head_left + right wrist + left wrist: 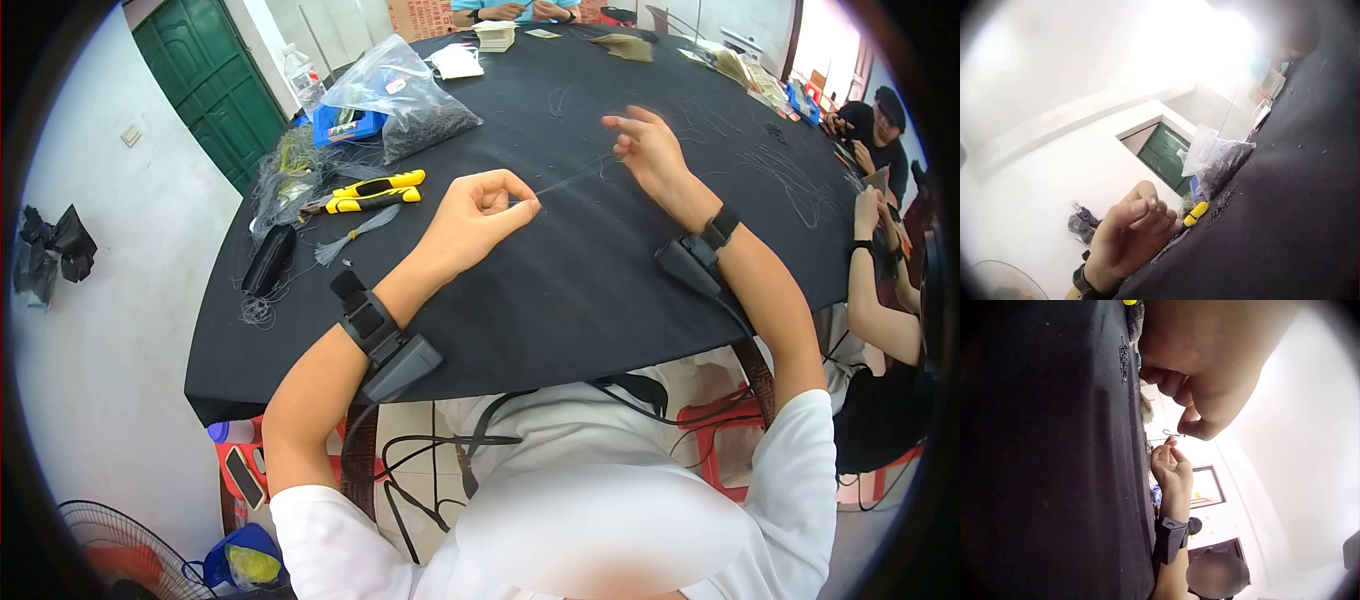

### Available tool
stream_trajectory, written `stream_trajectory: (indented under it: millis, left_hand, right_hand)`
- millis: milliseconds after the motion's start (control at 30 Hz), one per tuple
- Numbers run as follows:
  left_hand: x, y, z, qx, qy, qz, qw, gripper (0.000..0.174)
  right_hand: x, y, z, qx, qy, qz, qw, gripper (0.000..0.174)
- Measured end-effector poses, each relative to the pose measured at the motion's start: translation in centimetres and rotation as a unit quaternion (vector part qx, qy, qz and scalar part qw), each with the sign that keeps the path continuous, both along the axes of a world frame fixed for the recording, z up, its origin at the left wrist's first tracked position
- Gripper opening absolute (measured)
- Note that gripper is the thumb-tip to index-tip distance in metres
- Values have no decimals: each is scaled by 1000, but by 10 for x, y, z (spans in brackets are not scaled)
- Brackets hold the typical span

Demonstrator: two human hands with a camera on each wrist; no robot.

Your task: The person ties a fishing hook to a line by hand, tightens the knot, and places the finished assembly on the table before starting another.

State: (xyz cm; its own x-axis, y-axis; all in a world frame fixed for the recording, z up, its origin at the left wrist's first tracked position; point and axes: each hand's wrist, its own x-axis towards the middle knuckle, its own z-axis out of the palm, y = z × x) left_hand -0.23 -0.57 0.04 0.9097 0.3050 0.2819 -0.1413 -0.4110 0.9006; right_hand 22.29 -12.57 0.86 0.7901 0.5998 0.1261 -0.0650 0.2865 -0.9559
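Black cloth (560, 290) is spread over the table, and on its left side a dark elongated object (270, 262) is laid beside a tangle of fine strands (283, 185). Just right of these, yellow-and-black-handled pliers (375, 192) are set down, with a tied bundle of grey strands (352, 238) near them. Farther back, a blue tray (345, 126) is partly covered by a clear plastic bag (432, 125) filled with small dark pieces. Near the middle, a thin line (568, 183) is pinched by the left hand (478, 222), its thumb and forefinger tips together. The line is stretched above the cloth toward the right hand (655, 165), whose fingers are spread unevenly, some bent; whether it is gripped there cannot be told. By the left thumb, a small curved piece (1171, 432) is seen. At right, loose strands (785, 180) are scattered.
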Motion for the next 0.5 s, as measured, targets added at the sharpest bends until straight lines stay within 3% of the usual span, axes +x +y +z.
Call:
stream_trajectory:
  millis: [167, 267, 367, 500]
  left_hand:
    - [-2, -1, 9, 63, -58, 32, 996, 9]
    - [-2, 2, 11, 104, -80, 38, 991, 8]
    - [-1, -1, 8, 26, -75, 33, 996, 9]
    - [4, 4, 1, 11, -100, 22, 995, 9]
  right_hand:
    - [-35, -1, 11, -30, -227, 189, 955, 34]
    - [-53, -4, 13, -1, -213, 242, 946, 25]
    - [-57, -4, 10, 21, -219, 257, 941, 24]
    - [-58, -6, 12, 38, -212, 283, 935, 24]
